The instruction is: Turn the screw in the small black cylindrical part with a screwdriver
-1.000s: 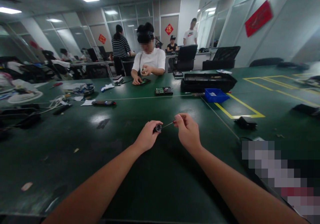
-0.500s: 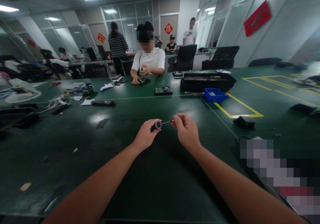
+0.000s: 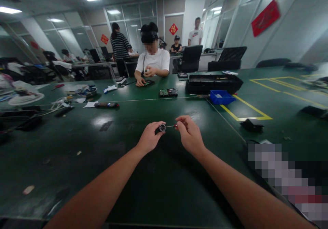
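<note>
My left hand [image 3: 150,136] is closed around a small dark round part [image 3: 162,128] with a silvery ring-shaped face turned toward me. My right hand [image 3: 190,133] grips the red handle of a screwdriver [image 3: 170,126] between thumb and fingers. Its thin metal shaft points left, and the tip meets the side of the round part, though the exact contact is too small to make out. Both hands are above the green table [image 3: 164,188], near its middle.
Beyond my hands lie a green circuit board unit [image 3: 168,92], a blue bin [image 3: 222,97], a long black housing [image 3: 215,84] and a dark cylindrical tool [image 3: 106,105]. A black block [image 3: 251,125] is at right. A co-worker [image 3: 153,60] sits opposite, handling parts.
The screwdriver's shaft has gone from slightly slanted to nearly level, with my right hand shifting a little. My left hand keeps its hold on the round part.
</note>
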Demonstrator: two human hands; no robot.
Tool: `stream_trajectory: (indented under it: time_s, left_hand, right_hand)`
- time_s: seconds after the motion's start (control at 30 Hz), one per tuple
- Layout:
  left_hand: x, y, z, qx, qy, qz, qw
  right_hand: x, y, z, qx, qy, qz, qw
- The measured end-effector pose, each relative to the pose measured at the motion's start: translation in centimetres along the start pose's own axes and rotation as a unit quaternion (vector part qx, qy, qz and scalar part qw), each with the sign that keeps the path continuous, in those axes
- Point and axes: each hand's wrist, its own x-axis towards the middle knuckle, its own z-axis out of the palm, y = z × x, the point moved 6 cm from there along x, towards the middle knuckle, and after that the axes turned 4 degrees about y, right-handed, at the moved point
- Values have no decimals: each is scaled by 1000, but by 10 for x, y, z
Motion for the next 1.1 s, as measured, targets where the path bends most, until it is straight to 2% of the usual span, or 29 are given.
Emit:
stream_trajectory:
  time_s: [0.1, 0.17, 0.4, 0.47, 0.57, 0.63, 0.67, 0.73, 0.87, 0.97, 1.1]
  left_hand:
    - [0, 1, 1, 18, -11, 6, 1000]
    - [-1, 1, 1, 25, -13, 6, 1000]
    - [2, 1, 0, 38, -1, -21, 999]
    - [3, 6, -2, 45, 6, -12, 999]
    - [3, 13, -3, 81, 7, 18, 996]
    - [3, 12, -2, 104, -5, 18, 994]
    - [3, 10, 0, 109, -13, 12, 994]
    - [2, 6, 2, 111, -30, -1, 993]
    - [1, 3, 6, 101, -45, -1, 994]
    - [2, 3, 4, 65, -25, -14, 997]
    - [3, 3, -7, 16, 21, -41, 999]
  right_hand:
    - [0, -1, 0, -27, -12, 3, 1000]
    - [0, -1, -2, -17, 4, 13, 1000]
    - [4, 23, 4, 140, 54, 100, 984]
    - [6, 35, 6, 191, 72, 139, 969]
    - [7, 56, 6, 269, 108, 219, 932]
    - [7, 67, 5, 286, 131, 272, 909]
    - [7, 69, 3, 278, 145, 277, 908]
    - [7, 69, -1, 246, 163, 267, 917]
    - [5, 55, -6, 162, 156, 197, 954]
    - [3, 42, -8, 116, 149, 147, 971]
    - [0, 30, -7, 77, 129, 117, 982]
